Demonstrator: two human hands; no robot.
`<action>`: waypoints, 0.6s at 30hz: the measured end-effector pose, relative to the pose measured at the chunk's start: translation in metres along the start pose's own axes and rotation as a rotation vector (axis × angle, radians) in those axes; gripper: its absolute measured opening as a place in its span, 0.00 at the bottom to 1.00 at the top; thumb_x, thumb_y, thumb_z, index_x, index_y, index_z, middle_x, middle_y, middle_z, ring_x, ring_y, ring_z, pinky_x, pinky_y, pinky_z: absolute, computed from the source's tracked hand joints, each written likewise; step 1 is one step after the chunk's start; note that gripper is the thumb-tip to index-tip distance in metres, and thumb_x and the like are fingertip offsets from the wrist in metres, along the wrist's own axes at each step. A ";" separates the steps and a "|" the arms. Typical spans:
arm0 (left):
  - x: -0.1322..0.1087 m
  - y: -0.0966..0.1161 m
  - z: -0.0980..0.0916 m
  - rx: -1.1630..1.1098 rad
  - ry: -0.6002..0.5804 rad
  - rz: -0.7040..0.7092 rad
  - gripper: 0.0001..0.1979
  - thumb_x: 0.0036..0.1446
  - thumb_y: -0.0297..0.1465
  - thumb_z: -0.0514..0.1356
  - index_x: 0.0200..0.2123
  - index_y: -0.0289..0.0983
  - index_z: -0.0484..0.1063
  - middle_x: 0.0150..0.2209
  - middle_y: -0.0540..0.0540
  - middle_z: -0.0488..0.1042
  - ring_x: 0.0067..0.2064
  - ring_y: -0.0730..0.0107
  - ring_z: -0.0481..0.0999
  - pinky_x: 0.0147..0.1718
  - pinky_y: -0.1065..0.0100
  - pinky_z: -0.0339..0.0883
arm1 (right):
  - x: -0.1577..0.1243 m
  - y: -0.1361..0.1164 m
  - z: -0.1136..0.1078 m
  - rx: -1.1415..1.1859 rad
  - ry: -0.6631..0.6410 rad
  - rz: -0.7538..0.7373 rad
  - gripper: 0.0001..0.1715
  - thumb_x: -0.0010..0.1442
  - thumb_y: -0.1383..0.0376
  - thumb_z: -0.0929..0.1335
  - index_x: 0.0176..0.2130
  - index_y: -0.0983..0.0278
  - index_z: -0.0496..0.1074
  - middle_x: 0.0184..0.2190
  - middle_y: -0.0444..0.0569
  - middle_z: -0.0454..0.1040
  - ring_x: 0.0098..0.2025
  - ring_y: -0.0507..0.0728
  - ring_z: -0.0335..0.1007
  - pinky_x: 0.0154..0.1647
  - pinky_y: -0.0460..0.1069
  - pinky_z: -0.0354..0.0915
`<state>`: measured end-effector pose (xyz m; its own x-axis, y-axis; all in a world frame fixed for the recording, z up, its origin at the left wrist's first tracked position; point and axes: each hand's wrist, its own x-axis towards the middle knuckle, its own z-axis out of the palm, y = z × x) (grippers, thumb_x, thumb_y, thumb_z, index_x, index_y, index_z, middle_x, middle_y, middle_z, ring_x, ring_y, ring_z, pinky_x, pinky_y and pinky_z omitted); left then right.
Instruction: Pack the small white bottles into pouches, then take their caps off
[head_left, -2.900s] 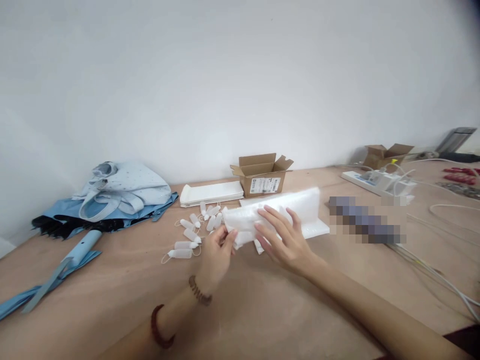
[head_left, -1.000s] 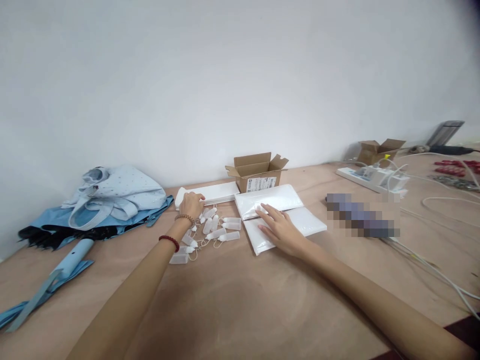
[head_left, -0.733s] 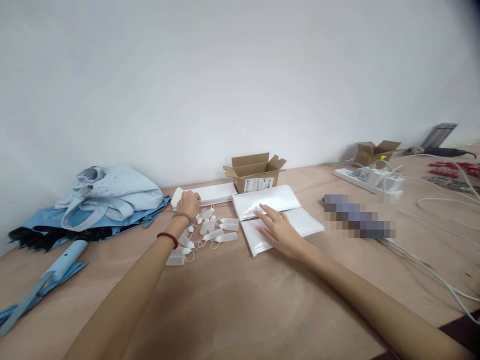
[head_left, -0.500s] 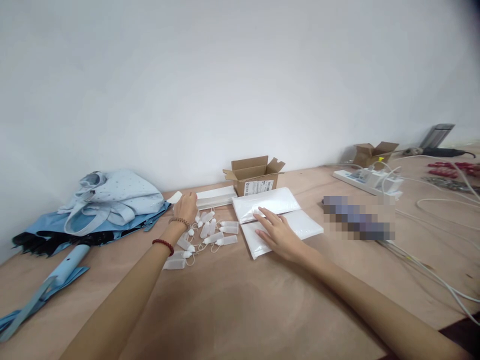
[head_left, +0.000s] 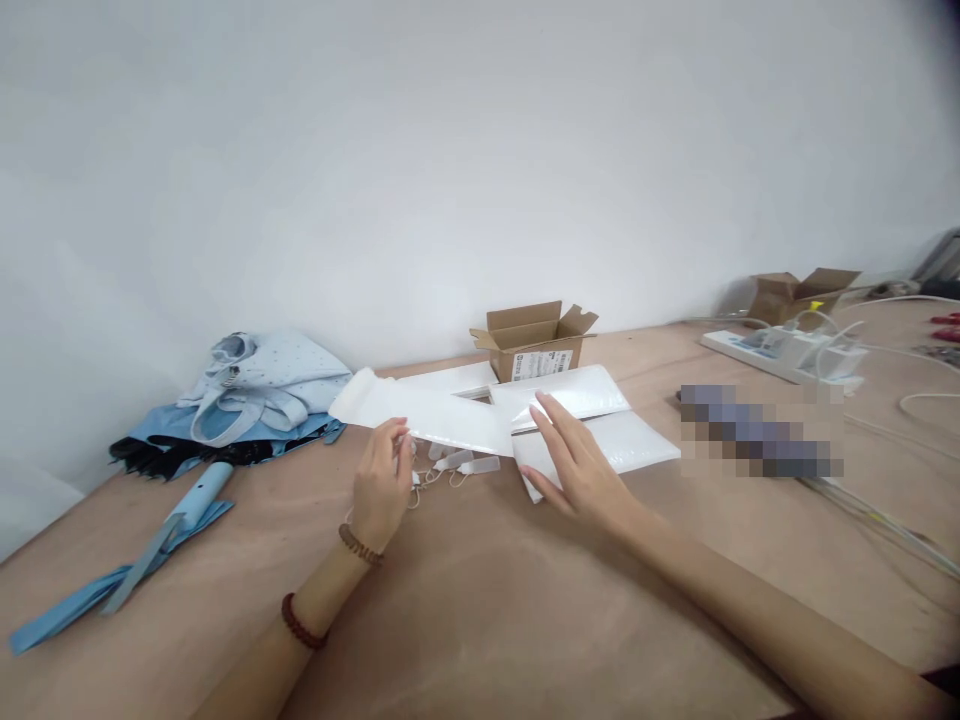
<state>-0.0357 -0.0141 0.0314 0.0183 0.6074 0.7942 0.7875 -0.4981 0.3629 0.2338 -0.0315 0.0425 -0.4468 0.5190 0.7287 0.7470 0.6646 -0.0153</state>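
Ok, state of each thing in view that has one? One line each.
Left hand: fingers curled at the foam sleeve's lower edge, grip unclear
Right hand: open, fingers spread on the white foam pouches
White foam sleeve: flat, long, lying over the small plastic bottles
White foam pouches: stacked flat, overlapping
Small plastic bottles: mostly covered, cord loops loose
Near cardboard box: open, flaps up
Far cardboard box: open, flaps up
Power strip: cables plugged in

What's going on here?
One person, working bare-handed. The left hand holds a white padded mailer up over small plastic bottles. The right hand rests flat on more mailers. An open cardboard box sits behind them.
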 end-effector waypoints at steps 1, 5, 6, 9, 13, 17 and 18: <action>-0.003 0.008 0.002 -0.024 -0.012 0.002 0.09 0.62 0.30 0.50 0.44 0.35 0.64 0.48 0.39 0.70 0.51 0.61 0.71 0.45 0.60 0.71 | 0.000 -0.004 -0.002 -0.008 0.021 -0.035 0.41 0.64 0.63 0.62 0.66 0.69 0.36 0.65 0.65 0.46 0.67 0.66 0.39 0.60 0.62 0.55; -0.014 0.039 0.007 -0.106 -0.090 0.044 0.15 0.62 0.26 0.51 0.52 0.37 0.61 0.53 0.38 0.67 0.56 0.61 0.67 0.48 0.59 0.71 | -0.002 -0.013 -0.005 -0.086 0.008 -0.120 0.43 0.63 0.62 0.63 0.66 0.72 0.36 0.64 0.67 0.49 0.66 0.67 0.39 0.59 0.63 0.56; -0.018 0.047 0.008 -0.125 -0.115 0.053 0.16 0.61 0.26 0.50 0.53 0.37 0.60 0.54 0.39 0.66 0.57 0.61 0.66 0.49 0.59 0.70 | -0.002 -0.013 -0.004 -0.113 -0.004 -0.133 0.43 0.63 0.62 0.63 0.66 0.72 0.36 0.63 0.67 0.50 0.66 0.67 0.39 0.59 0.63 0.56; -0.033 0.068 0.007 -0.220 -0.207 0.035 0.19 0.61 0.24 0.49 0.55 0.39 0.58 0.55 0.39 0.65 0.57 0.63 0.65 0.50 0.61 0.71 | -0.005 -0.013 0.002 -0.181 -0.059 -0.154 0.41 0.63 0.65 0.61 0.66 0.75 0.35 0.63 0.68 0.51 0.66 0.68 0.39 0.59 0.63 0.56; -0.045 0.089 0.002 -0.356 -0.365 0.051 0.22 0.61 0.23 0.49 0.58 0.40 0.56 0.58 0.41 0.62 0.58 0.65 0.64 0.50 0.63 0.70 | -0.008 -0.008 0.009 -0.209 -0.128 -0.183 0.37 0.63 0.74 0.56 0.66 0.74 0.34 0.63 0.67 0.51 0.66 0.66 0.40 0.59 0.62 0.57; -0.034 0.085 -0.005 -0.329 -0.262 -0.059 0.20 0.60 0.28 0.52 0.56 0.39 0.59 0.58 0.40 0.63 0.59 0.60 0.63 0.51 0.59 0.68 | -0.009 -0.001 0.008 -0.195 -0.169 -0.187 0.37 0.63 0.78 0.53 0.66 0.70 0.32 0.63 0.64 0.53 0.66 0.64 0.44 0.57 0.61 0.60; -0.028 0.079 -0.006 -0.328 -0.191 -0.150 0.19 0.60 0.30 0.53 0.54 0.39 0.61 0.58 0.39 0.63 0.59 0.59 0.63 0.50 0.59 0.69 | -0.009 0.000 0.007 -0.192 -0.180 -0.181 0.37 0.63 0.78 0.53 0.66 0.70 0.32 0.63 0.65 0.52 0.66 0.65 0.44 0.57 0.61 0.60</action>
<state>0.0217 -0.0742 0.0408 0.0566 0.7766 0.6274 0.5521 -0.5480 0.6284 0.2343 -0.0323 0.0312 -0.6478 0.5002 0.5746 0.7194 0.6497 0.2455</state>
